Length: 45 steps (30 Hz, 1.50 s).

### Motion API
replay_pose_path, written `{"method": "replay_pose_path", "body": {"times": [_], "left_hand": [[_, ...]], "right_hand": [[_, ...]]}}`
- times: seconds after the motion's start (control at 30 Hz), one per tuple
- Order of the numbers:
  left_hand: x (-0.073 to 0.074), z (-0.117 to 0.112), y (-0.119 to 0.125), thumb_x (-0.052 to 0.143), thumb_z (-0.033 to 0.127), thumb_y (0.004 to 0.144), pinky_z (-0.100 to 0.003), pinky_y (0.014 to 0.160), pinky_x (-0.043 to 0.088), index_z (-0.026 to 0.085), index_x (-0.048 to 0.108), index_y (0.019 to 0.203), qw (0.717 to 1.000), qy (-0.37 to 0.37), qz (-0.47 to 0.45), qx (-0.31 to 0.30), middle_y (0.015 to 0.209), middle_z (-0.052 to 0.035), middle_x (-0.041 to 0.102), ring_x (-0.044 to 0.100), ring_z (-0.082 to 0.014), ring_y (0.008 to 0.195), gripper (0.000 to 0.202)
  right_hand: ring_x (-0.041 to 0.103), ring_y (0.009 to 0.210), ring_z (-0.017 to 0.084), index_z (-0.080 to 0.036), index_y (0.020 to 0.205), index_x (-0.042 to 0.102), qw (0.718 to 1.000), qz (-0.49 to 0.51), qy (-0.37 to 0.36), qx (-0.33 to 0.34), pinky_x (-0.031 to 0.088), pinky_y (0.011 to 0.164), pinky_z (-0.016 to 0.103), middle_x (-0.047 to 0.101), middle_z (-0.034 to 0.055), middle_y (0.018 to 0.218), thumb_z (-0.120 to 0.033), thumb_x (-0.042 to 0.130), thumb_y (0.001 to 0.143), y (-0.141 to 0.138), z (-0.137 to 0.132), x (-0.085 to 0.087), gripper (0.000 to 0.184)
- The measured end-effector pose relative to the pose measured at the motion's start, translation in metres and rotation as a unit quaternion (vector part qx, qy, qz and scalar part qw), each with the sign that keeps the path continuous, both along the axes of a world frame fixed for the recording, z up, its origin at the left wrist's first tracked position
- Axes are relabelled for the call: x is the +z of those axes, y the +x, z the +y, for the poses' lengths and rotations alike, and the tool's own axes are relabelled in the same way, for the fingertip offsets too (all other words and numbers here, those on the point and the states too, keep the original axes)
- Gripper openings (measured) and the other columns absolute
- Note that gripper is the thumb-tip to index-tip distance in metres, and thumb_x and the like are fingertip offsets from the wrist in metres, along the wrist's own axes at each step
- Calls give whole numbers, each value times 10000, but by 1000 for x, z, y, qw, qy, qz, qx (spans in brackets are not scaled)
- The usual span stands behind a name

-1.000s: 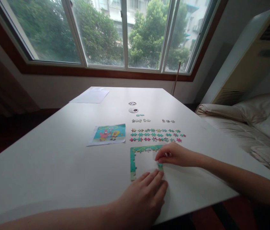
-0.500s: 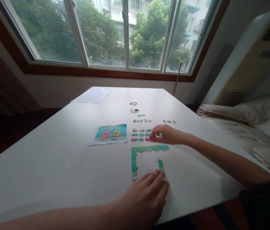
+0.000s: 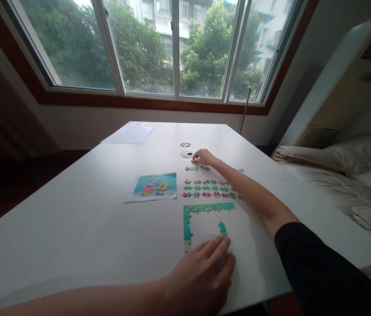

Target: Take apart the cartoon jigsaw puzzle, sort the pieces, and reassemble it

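Note:
A partly assembled jigsaw puzzle border, green along its top and left side, lies on the white table. My left hand rests with its fingers stretched over the border's lower right part, hiding the near edge. Farther off, my right hand reaches out with thumb and fingertips pinched at a small green puzzle piece, mostly hidden by the fingers. Just nearer than that hand is a short row of pale pieces. Several rows of loose puzzle pieces lie between it and the border, some under my right forearm.
Left of the loose pieces lies a printed cartoon picture. Two round discs sit beyond the pieces. White paper lies at the table's far left corner. A cushioned seat stands to the right of the table.
My right hand has moved from the near rows of loose pieces away to the small green pieces by the discs. My left hand has stayed on the border.

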<state>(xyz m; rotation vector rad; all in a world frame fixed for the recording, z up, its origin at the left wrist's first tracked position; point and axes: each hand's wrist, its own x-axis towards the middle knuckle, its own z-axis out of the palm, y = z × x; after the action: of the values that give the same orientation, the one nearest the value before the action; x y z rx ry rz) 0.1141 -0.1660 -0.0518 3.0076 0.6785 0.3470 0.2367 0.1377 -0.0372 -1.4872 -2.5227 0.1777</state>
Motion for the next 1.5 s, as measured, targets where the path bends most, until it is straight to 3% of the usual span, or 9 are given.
{"method": "replay_pose_path", "body": {"times": [0.23,0.4,0.57,0.63,0.73,0.9,1.1,1.37,1.5], "left_hand": [[9,-1,0,429,256,853,-381,991,295,123,458,1129,998,-52,23,35,1328,-147,377,340,-271,1211,308],[13,-2,-1,462,287,835,-407,996,279,150,449,1121,995,-87,28,50,1358,-142,331,324,-285,1222,317],[8,-1,-2,436,285,845,-412,999,270,139,437,1140,996,-82,25,38,1348,-161,341,317,-290,1227,329],[4,0,-1,430,279,848,-404,1004,263,142,436,1145,996,-75,18,37,1341,-143,357,320,-276,1226,327],[1,0,1,427,269,845,-391,1004,266,150,435,1148,997,-68,11,41,1334,-120,372,323,-258,1221,326],[4,-1,6,429,260,841,-383,989,287,154,457,1113,997,-64,18,43,1309,-109,401,358,-254,1191,293],[5,-1,7,427,256,842,-379,989,288,150,459,1108,997,-58,22,41,1306,-112,403,361,-248,1188,287],[9,-1,9,443,266,839,-377,978,299,148,468,1091,998,-49,20,44,1289,-115,420,380,-246,1173,279],[10,-1,9,426,270,849,-389,973,303,143,469,1097,998,-47,20,39,1285,-117,425,378,-256,1172,282]], "right_hand": [[570,680,126,-148,788,684,998,10,-53,-9,382,566,189,663,39,805,-282,691,623,-2,14,4,212],[546,711,110,-128,776,641,995,71,-50,47,383,594,186,634,33,803,-254,662,653,0,-4,11,177],[508,645,78,-127,824,584,981,126,-69,129,393,595,189,594,5,727,-335,608,719,16,-65,18,234],[484,588,74,-124,843,573,956,159,-139,202,385,549,190,572,-6,667,-370,611,716,31,-100,21,279],[496,599,80,-136,852,607,934,140,-205,256,388,553,194,587,3,678,-370,583,746,55,-151,26,258],[514,607,92,-148,813,655,945,128,-223,203,393,566,197,628,17,691,-361,566,764,83,-197,19,236],[533,626,102,-161,793,676,951,163,-209,162,390,569,198,659,19,719,-348,596,741,87,-204,4,210],[554,665,115,-168,794,677,953,162,-203,158,398,594,209,672,20,758,-341,600,746,84,-207,8,196],[557,711,122,-183,779,674,959,133,-155,196,393,751,252,655,10,724,-321,599,756,82,-208,8,159]]}}
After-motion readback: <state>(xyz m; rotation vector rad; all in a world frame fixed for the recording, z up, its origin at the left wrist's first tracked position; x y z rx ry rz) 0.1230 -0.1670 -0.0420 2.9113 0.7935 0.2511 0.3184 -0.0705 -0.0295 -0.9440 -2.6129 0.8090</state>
